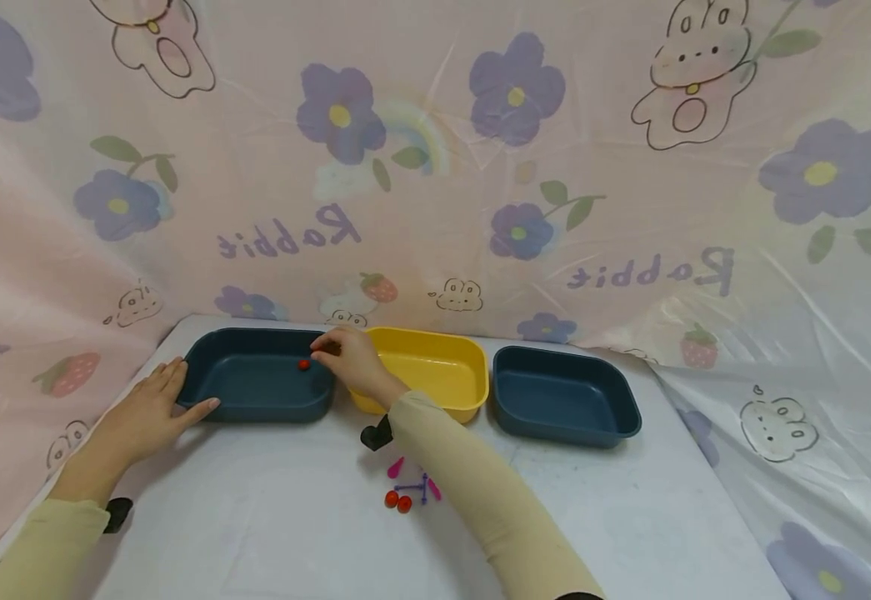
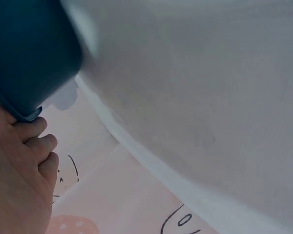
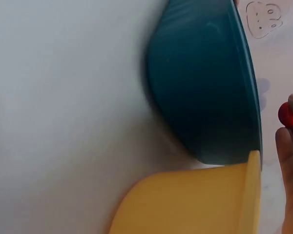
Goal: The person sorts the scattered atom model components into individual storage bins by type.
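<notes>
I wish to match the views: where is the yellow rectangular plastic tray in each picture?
Head: the yellow tray sits just below centre, partly hidden by the right hand.
Left wrist: not in it.
Right wrist: bottom edge, slightly right of centre, cut off by the frame.
Shared landmark: the dark blue rectangular plastic tray, leftmost in head, upper left in left wrist, upper right in right wrist.

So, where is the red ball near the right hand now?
In the head view, the red ball is left of centre, at the tips of the right hand, over the leftmost dark blue container.
</notes>
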Action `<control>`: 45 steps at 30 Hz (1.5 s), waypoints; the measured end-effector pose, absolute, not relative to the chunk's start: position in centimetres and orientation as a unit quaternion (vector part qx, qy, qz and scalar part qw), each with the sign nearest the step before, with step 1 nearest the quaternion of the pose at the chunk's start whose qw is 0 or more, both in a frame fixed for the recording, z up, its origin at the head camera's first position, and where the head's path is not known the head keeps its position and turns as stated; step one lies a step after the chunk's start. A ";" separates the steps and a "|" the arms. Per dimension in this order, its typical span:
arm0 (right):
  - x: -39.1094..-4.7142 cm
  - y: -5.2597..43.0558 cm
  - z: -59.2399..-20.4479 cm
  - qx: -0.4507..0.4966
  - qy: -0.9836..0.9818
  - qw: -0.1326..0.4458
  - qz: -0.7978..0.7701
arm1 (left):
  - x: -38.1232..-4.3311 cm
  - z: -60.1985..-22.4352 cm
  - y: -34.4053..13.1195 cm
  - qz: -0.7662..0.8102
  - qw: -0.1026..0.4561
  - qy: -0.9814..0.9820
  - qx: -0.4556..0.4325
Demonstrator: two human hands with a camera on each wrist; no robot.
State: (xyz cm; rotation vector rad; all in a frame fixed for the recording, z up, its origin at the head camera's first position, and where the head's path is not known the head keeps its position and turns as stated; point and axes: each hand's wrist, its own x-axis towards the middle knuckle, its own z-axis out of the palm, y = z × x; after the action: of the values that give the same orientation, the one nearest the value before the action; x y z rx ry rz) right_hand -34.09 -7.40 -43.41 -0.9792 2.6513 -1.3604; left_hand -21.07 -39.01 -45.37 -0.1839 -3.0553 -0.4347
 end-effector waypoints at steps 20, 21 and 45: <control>-34.8 -7.5 -44.2 -0.289 0.862 0.018 -0.416 | -20.8 -45.7 -38.5 -0.145 0.026 -0.987 -0.061; -34.7 -7.5 -44.3 -0.289 0.862 0.017 -0.416 | -20.8 -45.7 -38.5 -0.145 0.027 -0.987 -0.062; -32.5 -5.1 -42.4 -0.298 0.839 0.009 -0.455 | -20.9 -45.6 -39.1 -0.149 0.014 -0.987 -0.062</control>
State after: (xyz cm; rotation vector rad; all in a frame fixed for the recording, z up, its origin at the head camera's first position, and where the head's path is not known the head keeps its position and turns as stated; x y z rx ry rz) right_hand -32.47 -5.07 -42.44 -0.9315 2.6221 -1.4209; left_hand -20.91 -39.11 -45.58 -0.1939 -3.0720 -0.4627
